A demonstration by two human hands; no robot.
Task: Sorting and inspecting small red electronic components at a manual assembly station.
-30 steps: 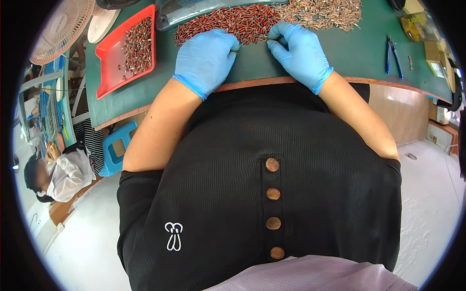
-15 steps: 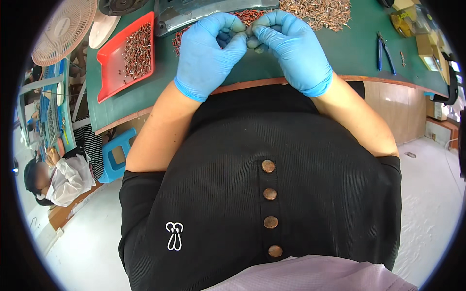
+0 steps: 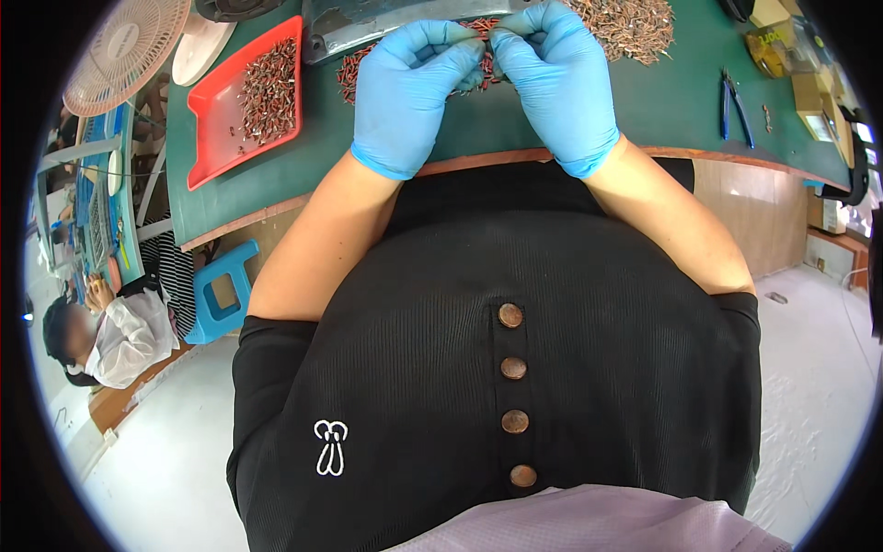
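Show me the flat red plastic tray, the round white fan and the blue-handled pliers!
flat red plastic tray (image 3: 213,147): head view, bare floor.
round white fan (image 3: 124,51): head view, grille.
blue-handled pliers (image 3: 733,109): head view, handles.

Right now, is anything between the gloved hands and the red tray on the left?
Nothing visible. Both hands, left hand and right hand, meet over the small red parts; only bare green mat lies between them and the red tray.

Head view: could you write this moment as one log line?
left hand: pinching small red parts | right hand: fingertips meeting left's | red tray: left, part-filled | pliers: right, untouched
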